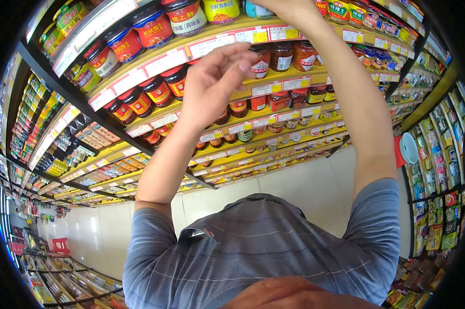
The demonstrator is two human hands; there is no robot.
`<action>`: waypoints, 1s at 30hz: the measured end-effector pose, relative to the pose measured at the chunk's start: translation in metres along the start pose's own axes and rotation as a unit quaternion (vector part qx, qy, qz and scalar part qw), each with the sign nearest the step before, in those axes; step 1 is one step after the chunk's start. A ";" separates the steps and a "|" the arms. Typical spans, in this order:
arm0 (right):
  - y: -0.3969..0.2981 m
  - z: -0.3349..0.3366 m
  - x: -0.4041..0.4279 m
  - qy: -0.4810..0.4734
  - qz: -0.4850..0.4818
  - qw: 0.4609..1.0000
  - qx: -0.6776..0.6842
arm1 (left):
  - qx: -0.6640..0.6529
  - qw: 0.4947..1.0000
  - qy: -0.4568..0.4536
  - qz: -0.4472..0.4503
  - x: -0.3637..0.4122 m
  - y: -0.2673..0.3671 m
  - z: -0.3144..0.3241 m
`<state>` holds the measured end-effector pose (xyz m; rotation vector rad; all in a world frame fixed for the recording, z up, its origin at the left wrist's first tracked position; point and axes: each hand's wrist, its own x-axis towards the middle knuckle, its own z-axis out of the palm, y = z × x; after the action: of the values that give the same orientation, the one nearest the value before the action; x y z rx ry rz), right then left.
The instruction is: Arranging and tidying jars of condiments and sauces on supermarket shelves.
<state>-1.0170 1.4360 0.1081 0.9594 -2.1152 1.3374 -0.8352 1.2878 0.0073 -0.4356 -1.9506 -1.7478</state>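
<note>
My left hand (221, 83) is raised in front of the shelf of sauce jars, its fingers apart and curled, holding nothing. Behind its fingertips stands a jar of red chili sauce (260, 63) with a dark lid. My right hand (284, 4) reaches onto the upper shelf at the picture's top edge, beside a jar with a blue label (258, 11). Its fingers are cut off by the edge, so its grip is hidden. Left of that jar stand a jar with a yellow-green label (221, 11) and a dark-lidded jar with a red and white label (184, 16).
Yellow shelf edges with price tags (290, 84) run across in several tiers. A black shelf upright (82, 96) slants down at the left. Racks of packets (435, 162) stand at the right, near a light blue round basin (409, 148). A red stool (61, 245) is on the tiled floor.
</note>
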 end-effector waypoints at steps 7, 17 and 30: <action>0.000 -0.014 -0.005 -0.023 -0.007 0.991 0.131 | 0.045 0.998 0.039 -0.006 0.026 0.014 0.018; 0.003 -0.018 -0.009 0.007 -0.037 0.989 0.141 | 0.069 0.994 0.075 0.025 0.041 0.015 0.023; 0.009 -0.017 -0.005 -0.023 -0.025 0.970 0.241 | 0.113 0.984 0.132 0.048 0.070 0.020 0.035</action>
<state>-1.0201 1.4557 0.1068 1.2284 -1.8115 1.8659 -0.8879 1.3193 0.0603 -0.2031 -1.8753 -1.4231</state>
